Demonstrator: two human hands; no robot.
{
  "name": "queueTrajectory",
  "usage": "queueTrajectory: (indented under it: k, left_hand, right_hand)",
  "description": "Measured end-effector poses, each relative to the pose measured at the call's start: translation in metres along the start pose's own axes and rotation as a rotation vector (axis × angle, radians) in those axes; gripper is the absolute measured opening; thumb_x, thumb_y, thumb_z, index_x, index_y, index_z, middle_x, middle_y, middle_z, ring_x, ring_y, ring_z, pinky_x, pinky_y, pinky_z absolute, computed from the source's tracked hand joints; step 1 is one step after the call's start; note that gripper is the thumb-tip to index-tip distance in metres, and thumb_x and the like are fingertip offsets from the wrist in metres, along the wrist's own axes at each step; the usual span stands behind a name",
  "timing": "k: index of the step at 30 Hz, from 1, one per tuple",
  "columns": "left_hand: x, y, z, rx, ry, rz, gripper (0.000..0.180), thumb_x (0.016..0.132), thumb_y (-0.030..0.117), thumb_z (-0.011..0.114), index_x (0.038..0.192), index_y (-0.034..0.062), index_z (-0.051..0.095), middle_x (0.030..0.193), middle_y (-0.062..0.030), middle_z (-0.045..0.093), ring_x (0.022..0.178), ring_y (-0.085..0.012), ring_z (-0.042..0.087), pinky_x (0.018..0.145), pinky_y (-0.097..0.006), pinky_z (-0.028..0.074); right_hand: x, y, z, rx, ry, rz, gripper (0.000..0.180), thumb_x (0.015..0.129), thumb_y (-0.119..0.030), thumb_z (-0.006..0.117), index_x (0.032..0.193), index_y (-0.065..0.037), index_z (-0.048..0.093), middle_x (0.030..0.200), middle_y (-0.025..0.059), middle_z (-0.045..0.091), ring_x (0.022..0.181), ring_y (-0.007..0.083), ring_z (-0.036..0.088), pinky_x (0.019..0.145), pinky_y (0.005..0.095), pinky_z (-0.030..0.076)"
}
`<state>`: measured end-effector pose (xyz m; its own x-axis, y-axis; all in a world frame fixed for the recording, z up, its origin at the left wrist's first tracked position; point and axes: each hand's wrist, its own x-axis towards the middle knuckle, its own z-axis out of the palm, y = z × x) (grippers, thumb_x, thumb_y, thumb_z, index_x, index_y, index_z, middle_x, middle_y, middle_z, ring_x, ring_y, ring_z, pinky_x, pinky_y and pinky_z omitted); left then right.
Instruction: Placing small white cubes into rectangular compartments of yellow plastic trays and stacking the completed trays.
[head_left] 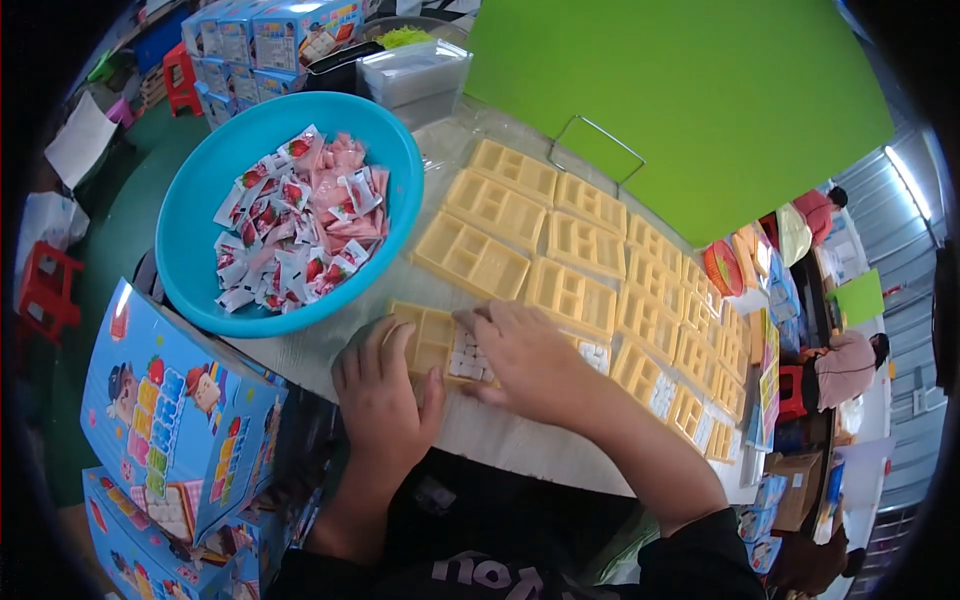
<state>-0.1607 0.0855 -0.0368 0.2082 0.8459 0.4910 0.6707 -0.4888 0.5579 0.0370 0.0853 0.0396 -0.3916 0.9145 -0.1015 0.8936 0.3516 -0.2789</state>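
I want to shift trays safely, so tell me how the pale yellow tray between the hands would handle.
The pale yellow tray looks thin-walled and moulded, so probably light and slightly flexible. Its broad, shallow shape suggests sliding rather than rolling. Small white pieces lie toward its right end, so that end might dip when lifted.

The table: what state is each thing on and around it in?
Blue basin, partly filled
Packets, heaped in it
Near tray, partly filled
White pieces, in its right section
Back trays, apparently unfilled
Blue boxes, stacked
Left hand, curved at tray's left
Right hand, over tray's right
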Motion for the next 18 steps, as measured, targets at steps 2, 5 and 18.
queueTrajectory:
  k: [2,5,18]
  left_hand:
    - [0.002,0.001,0.001,0.055,-0.065,-0.012,0.054,0.086,0.029,0.067,0.132,0.0037,0.053,0.134,-0.0178,0.057,0.119,-0.0424,0.053,0.101,-0.053,0.039]
    - [0.000,0.000,0.001,0.079,-0.071,-0.013,0.055,0.086,0.031,0.067,0.132,0.0039,0.054,0.136,-0.0178,0.056,0.119,-0.0422,0.053,0.101,-0.054,0.039]
    - [0.001,0.008,0.003,0.166,-0.120,-0.038,0.053,0.090,0.038,0.065,0.130,0.0040,0.057,0.142,-0.0221,0.051,0.126,-0.0436,0.050,0.102,-0.054,0.039]
  right_hand:
    - [0.003,-0.001,-0.003,-0.071,-0.035,-0.033,0.070,0.082,-0.035,0.078,0.137,-0.001,0.052,0.128,0.0223,0.056,0.123,0.0394,0.054,0.107,0.0465,0.042]
    - [0.006,0.026,-0.019,-0.093,0.185,-0.176,0.065,0.087,-0.035,0.075,0.137,-0.001,0.052,0.128,0.0224,0.056,0.122,0.0383,0.055,0.106,0.0465,0.043]
    - [0.149,0.235,-0.068,-0.161,0.013,0.087,0.060,0.089,-0.034,0.073,0.137,-0.001,0.055,0.130,0.0205,0.059,0.122,0.0367,0.057,0.104,0.0460,0.047]
